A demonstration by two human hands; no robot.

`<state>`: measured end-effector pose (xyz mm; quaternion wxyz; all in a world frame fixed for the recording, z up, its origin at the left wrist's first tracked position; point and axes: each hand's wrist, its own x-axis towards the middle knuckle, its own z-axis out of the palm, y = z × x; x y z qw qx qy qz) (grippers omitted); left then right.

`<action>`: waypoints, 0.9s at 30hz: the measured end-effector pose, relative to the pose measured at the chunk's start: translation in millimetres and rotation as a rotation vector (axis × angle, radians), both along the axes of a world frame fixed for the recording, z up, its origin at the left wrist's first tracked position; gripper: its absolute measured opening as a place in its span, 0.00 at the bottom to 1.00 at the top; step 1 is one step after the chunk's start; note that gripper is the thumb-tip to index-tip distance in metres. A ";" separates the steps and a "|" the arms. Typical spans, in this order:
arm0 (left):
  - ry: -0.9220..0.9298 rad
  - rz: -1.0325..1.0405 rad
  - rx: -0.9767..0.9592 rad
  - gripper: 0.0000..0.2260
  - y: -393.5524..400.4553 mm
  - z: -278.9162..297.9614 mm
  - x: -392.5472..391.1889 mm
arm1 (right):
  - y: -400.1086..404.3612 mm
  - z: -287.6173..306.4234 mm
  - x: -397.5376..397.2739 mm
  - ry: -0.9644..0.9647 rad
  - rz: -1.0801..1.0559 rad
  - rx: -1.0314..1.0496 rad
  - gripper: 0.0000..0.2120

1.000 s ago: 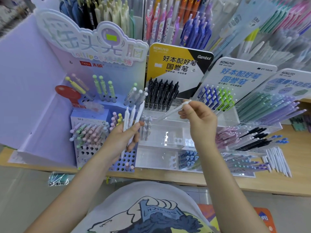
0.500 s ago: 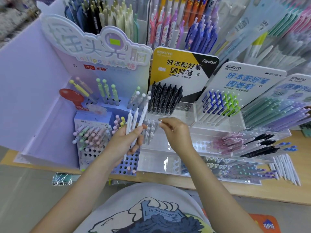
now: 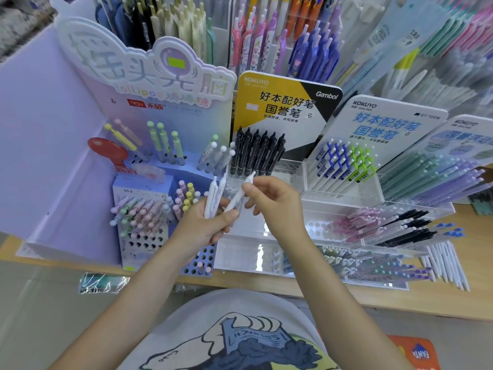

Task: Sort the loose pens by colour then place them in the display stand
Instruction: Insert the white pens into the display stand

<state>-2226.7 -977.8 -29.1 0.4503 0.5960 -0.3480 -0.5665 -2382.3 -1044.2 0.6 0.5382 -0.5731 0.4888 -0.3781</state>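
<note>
Left hand [image 3: 202, 225] grips a small bunch of white pens [image 3: 213, 194], fingers curled round the barrels, tips fanned up toward the black pens [image 3: 256, 153] racked under the yellow Kokuyo card [image 3: 282, 102]. Right hand [image 3: 274, 201] pinches one more white pen [image 3: 240, 192] near its upper end, thumb and forefinger closed on it; that pen slants down-left and its lower part meets the left thumb, so both hands touch it. Exact count in the bunch hard to tell, barrels overlap. Both hands hover in front of the clear acrylic display stand [image 3: 266, 231], just above its middle tier with empty holes; open room there and in the lower-left tier. To the left, the lilac lollipop-pen stand [image 3: 141, 236] sits close, pastel pens crowded in its holes, free holes lower down. Right tiers of the acrylic stand hold pink, black and blue-capped pens [image 3: 400, 228] lying slanted. Loose white pens [image 3: 445, 263] lie on the wooden counter [image 3: 426, 303] at far right, beside the stand's base, well apart from the hands. Counter front edge runs across under the forearms; a plastic-wrapped packet [image 3: 101, 283] hangs at that edge, contents unclear. Back-wall pens are blurred and cut off at the top. Bottom-tier pens are smeared behind acrylic, colours uncertain. Lower frame is filled by the person's printed shirt [image 3: 226, 337].
</note>
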 end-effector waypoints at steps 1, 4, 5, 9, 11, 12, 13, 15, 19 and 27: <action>0.001 -0.002 0.000 0.07 -0.2 0.5 -1.8 | 1.3 2.1 0.6 -0.013 0.000 0.000 0.03; 0.048 0.008 0.001 0.08 -0.3 1.8 -1.8 | 1.6 6.8 -8.3 -0.124 -0.096 0.015 0.03; 0.060 0.009 -0.002 0.09 -0.3 0.9 -0.2 | 0.2 8.3 -14.7 -0.155 -0.145 0.009 0.04; 0.024 0.009 0.012 0.12 1.3 -2.6 4.7 | -7.2 9.2 -39.3 -0.150 -0.290 -0.080 0.06; 0.023 -0.004 0.005 0.11 2.7 -3.0 4.1 | -7.1 4.4 -42.8 -0.074 -0.291 -0.119 0.07; 0.032 -0.006 0.002 0.10 3.4 -2.8 3.6 | -5.7 -0.5 -41.8 -0.013 -0.261 -0.144 0.07; 0.038 -0.006 0.000 0.10 4.0 -2.4 3.5 | -3.8 -7.0 -39.6 0.051 -0.223 -0.167 0.07; 0.038 -0.008 -0.007 0.09 5.5 -1.1 4.3 | 0.0 -22.1 -32.3 0.142 -0.156 -0.199 0.08; 0.023 -0.011 -0.016 0.10 9.0 2.0 7.6 | 3.3 -44.6 -20.3 0.251 -0.076 -0.316 0.08; -0.002 0.032 0.014 0.08 13.8 -0.8 11.3 | -1.3 -67.8 -12.4 0.451 0.089 -0.385 0.08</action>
